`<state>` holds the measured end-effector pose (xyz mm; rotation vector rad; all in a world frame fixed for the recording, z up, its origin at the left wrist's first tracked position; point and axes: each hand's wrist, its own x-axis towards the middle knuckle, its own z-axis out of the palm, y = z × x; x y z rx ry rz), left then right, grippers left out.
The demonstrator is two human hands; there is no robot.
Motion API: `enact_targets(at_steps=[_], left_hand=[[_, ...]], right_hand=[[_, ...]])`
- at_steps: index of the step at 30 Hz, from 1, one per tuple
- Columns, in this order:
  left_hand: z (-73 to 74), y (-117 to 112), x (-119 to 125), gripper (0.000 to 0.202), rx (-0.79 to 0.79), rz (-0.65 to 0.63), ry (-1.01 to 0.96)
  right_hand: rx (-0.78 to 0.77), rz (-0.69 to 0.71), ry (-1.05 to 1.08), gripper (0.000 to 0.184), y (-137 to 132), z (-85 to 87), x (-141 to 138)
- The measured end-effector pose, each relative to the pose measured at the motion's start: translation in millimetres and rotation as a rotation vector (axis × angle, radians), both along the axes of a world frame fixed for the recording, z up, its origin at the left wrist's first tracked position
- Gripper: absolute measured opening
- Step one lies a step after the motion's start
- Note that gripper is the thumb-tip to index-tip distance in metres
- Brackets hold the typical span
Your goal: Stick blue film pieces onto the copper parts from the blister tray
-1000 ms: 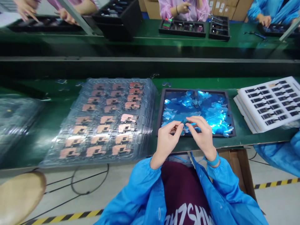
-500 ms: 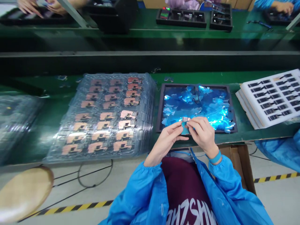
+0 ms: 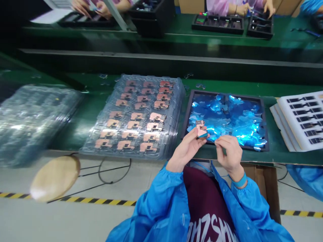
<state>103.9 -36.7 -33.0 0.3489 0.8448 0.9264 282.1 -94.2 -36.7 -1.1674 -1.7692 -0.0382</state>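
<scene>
My left hand [image 3: 188, 148] grips a small circuit board [image 3: 201, 128] between thumb and fingers. The board's face is copper-pink, with a cut-out and a strip of blue at its lower edge. To the right, apart from the board, my right hand [image 3: 230, 153] is closed in a pinch; whatever its fingertips hold cannot be made out against the blue behind. Both hands are over the near edge of a black tray [image 3: 265, 126] heaped with shiny blue film pieces [image 3: 242, 117].
Left of the tray, a stack of clear plastic trays [image 3: 174, 134] bears rows of copper-coloured boards. More clear trays [image 3: 37, 117] lie farther left. White foam trays [image 3: 297, 134] with dark parts are at right. Co-workers' hands [image 3: 242, 9] work across the bench. A round stool [image 3: 57, 178] stands below.
My right hand has come away from the board towards the right. The board, earlier mostly blue between both hands, now shows its copper-pink face in my left hand. The view has shifted left.
</scene>
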Motion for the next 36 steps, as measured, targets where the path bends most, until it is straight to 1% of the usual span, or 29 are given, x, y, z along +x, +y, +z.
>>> enact_targets(at_steps=[1,3,4,6,8,10,11,13,15,16,17,19,20,22,24,27,30,34,36], left_hand=[[1.3,1,0,0.021,0.011,0.038,0.024],[4.6,1,0,0.024,0.056,0.112,0.086],[6.5,1,0,0.027,0.088,0.137,0.118],[10.7,-2,0,0.032,0.164,0.164,0.183],[16.4,-7,-1,0.039,0.241,0.177,0.248],[24.9,-13,-7,0.045,0.315,0.208,0.332],[30.6,-16,-14,0.048,0.353,0.236,0.389],[44.7,-21,-38,0.051,0.436,0.304,0.556],[60.2,-25,-73,0.047,0.518,0.337,0.787],[67.2,-26,-93,0.041,0.554,0.323,0.910],[72.9,-27,-114,0.033,0.586,0.284,1.030],[78.9,-26,-151,0.022,0.648,0.154,1.233],[78.8,-24,-166,0.022,0.676,0.071,1.307],[72.8,-20,-186,0.023,0.712,-0.073,1.394],[61.7,-15,-196,0.023,0.715,-0.142,1.425],[43.7,-10,-195,0.023,0.714,-0.111,1.508],[29.4,-8,-189,0.022,0.773,-0.047,1.595],[15.9,-9,-179,0.021,0.912,0.031,1.674],[13.3,-10,-175,0.020,0.952,0.059,1.743]], right_hand=[[0.019,-0.047,0.030,0.015,2,-0.9,0],[0.029,-0.183,0.092,0.009,10,-2.5,3],[0.002,-0.254,0.119,0.009,17,-3.3,6],[-0.117,-0.345,0.148,0.015,37,-6.3,14],[-0.245,-0.360,0.127,0.024,60,-12.4,25],[-0.318,-0.353,0.034,0.028,83,-22.0,35],[-0.336,-0.355,-0.028,0.029,92,-27.6,39],[-0.351,-0.368,-0.135,0.030,105,-38.8,43],[-0.352,-0.389,-0.186,0.030,110,-47.8,44],[-0.352,-0.394,-0.197,0.031,111,-50.9,43],[-0.353,-0.395,-0.204,0.030,111,-53.0,43],[-0.353,-0.388,-0.207,0.030,111,-54.4,41],[-0.351,-0.381,-0.206,0.029,110,-54.1,40],[-0.343,-0.375,-0.193,0.029,109,-52.3,39],[-0.327,-0.377,-0.176,0.029,109,-50.1,38],[-0.296,-0.386,-0.141,0.031,108,-47.1,38],[-0.264,-0.371,-0.091,0.031,107,-45.2,37],[-0.211,-0.285,-0.003,0.038,104,-45.4,35],[-0.187,-0.252,0.014,0.043,102,-46.6,35]])
